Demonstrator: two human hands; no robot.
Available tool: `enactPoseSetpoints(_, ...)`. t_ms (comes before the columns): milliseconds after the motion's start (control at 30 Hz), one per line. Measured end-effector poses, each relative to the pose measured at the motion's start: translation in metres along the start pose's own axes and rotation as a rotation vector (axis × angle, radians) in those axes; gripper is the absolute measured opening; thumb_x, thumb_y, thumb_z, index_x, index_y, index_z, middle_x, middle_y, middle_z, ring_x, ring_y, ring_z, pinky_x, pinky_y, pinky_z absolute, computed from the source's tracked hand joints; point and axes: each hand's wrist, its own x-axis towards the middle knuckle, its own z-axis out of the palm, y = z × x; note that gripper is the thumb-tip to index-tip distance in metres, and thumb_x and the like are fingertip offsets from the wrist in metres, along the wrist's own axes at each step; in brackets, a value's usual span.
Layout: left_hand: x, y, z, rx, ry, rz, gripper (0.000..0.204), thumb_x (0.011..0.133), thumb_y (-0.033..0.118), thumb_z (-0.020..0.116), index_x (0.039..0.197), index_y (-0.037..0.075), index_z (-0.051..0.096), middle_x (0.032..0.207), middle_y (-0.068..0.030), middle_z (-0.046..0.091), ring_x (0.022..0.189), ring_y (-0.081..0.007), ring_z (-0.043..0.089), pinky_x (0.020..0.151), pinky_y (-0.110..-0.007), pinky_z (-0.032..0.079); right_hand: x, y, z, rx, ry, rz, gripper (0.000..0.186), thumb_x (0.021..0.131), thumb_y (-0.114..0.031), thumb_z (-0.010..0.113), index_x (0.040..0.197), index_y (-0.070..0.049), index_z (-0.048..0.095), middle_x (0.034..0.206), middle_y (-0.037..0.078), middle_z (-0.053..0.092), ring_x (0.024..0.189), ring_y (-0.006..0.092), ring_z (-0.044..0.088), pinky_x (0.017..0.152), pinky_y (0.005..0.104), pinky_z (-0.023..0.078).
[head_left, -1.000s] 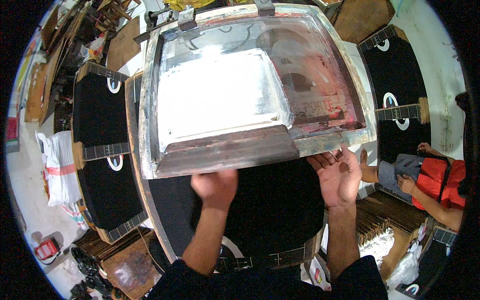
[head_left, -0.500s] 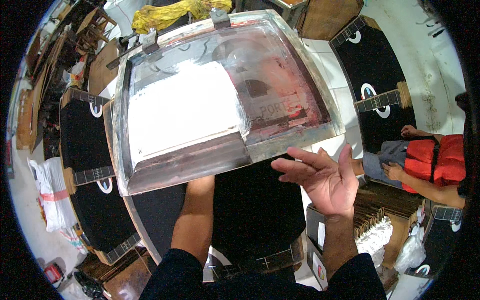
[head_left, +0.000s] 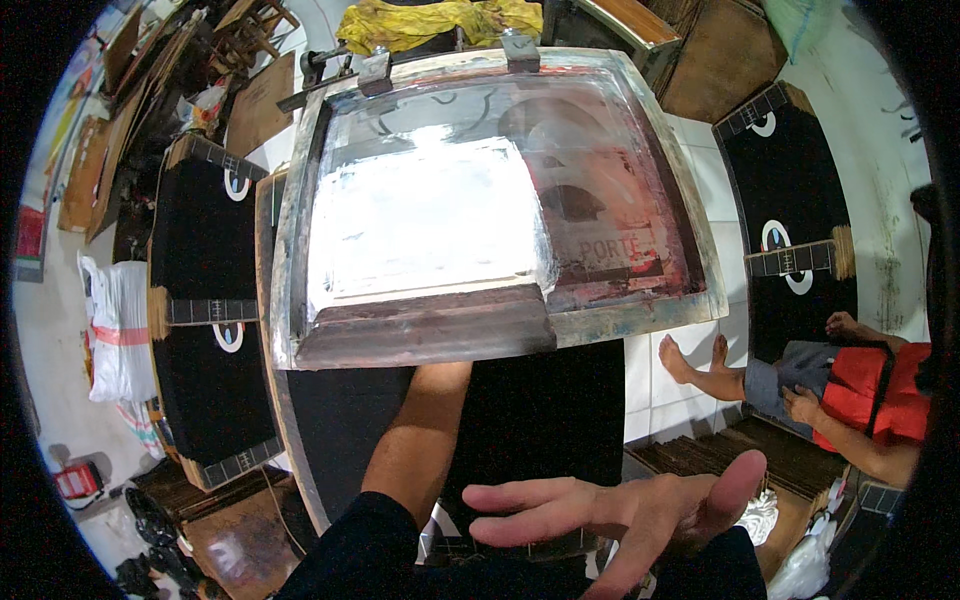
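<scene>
A tilted screen-printing frame (head_left: pixel 708 270) with worn, paint-smeared wooden edges is raised in front of me, held at its far side by two metal clamps (head_left: pixel 521 52). White ink (head_left: pixel 425 220) covers the left part of its mesh; the right part is stained red. Along the near edge lies a long dark squeegee (head_left: pixel 430 328). My left forearm (head_left: pixel 415 440) reaches beneath the frame, which hides the hand and its fingers. Low and close, my right hand (head_left: pixel 630 510) has its fingers spread and holds nothing. Under the frame is a black panel (head_left: pixel 545 420).
Black panels with printed strips stand at the left (head_left: pixel 210 390) and right (head_left: pixel 785 190). A seated person in red and grey (head_left: pixel 850 395) is at the right. A yellow cloth (head_left: pixel 440 25) lies beyond the frame. Stacked brown boards (head_left: pixel 740 450) sit at the lower right.
My right hand has dropped from near the frame's front corner toward my body. The view has shifted, so the frame appears farther right and lower. My left arm stays under it.
</scene>
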Motion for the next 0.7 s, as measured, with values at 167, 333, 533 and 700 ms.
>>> enactPoseSetpoints(167,0.0,-0.002,0.0,-0.015,0.01,0.008,0.072,0.103,0.06,0.046,0.152,0.006,0.045,0.154,-0.0187,0.049,0.14,-0.0394,0.047,0.12,-0.058,0.035,0.009,0.003,0.008,0.105,0.107,-0.004,0.122,0.092,-0.084,-0.006,0.118,0.002,0.076,0.16,0.037,0.031,0.154,0.0539,0.013,0.116,0.0747,-0.005)
enactPoseSetpoints(333,0.001,-0.001,0.001,-0.032,0.014,0.022,0.073,0.103,0.06,0.046,0.152,0.006,0.045,0.154,-0.0189,0.048,0.14,-0.0394,0.047,0.12,-0.059,0.035,0.037,-0.03,-0.077,-0.652,0.234,0.346,0.097,0.099,-0.074,0.011,0.128,-0.002,0.07,0.161,0.029,0.036,0.154,0.0415,0.025,0.125,0.0615,0.011)
enactPoseSetpoints(533,0.001,-0.001,0.004,-0.046,0.009,0.029,0.074,0.103,0.061,0.046,0.153,0.006,0.044,0.154,-0.0191,0.048,0.14,-0.0395,0.047,0.12,-0.059,0.035,0.077,0.003,-0.21,-2.013,0.121,0.328,0.045,0.1,-0.033,0.058,0.139,-0.012,0.066,0.154,0.025,0.046,0.147,0.0428,0.037,0.121,0.0547,0.025)
enactPoseSetpoints(700,0.002,-0.002,0.006,-0.051,0.01,0.035,0.074,0.103,0.061,0.045,0.153,0.006,0.044,0.154,-0.0193,0.048,0.14,-0.0396,0.047,0.12,-0.059,0.035,0.086,0.018,-0.222,-2.197,0.013,0.424,0.049,0.097,-0.028,0.058,0.143,-0.014,0.062,0.161,0.024,0.037,0.152,0.0444,0.028,0.123,0.058,0.02)
